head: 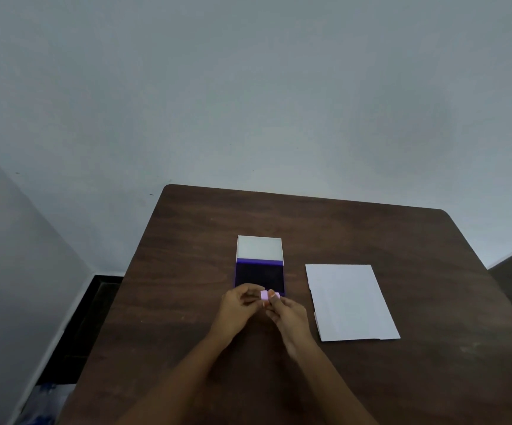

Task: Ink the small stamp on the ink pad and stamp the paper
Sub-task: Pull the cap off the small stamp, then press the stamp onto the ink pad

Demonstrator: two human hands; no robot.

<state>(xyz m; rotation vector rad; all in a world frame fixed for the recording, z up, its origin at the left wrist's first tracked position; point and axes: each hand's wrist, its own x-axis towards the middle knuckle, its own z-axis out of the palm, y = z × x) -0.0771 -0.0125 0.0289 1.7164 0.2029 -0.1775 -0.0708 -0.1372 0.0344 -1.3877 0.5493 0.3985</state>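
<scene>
A small pale-pink stamp [265,295] is pinched between the fingertips of my left hand [238,305] and my right hand [285,312], just at the near edge of the ink pad. The ink pad [259,276] lies open in the middle of the table, with a dark purple inked surface and its white lid [259,246] folded back behind it. A white sheet of paper [351,302] lies flat to the right of the pad, apart from my hands. The stamp's face is hidden by my fingers.
The dark brown wooden table [187,271] stands against a pale wall. Its left edge drops to a dark floor, where a blue-and-white bag [47,400] lies at the lower left.
</scene>
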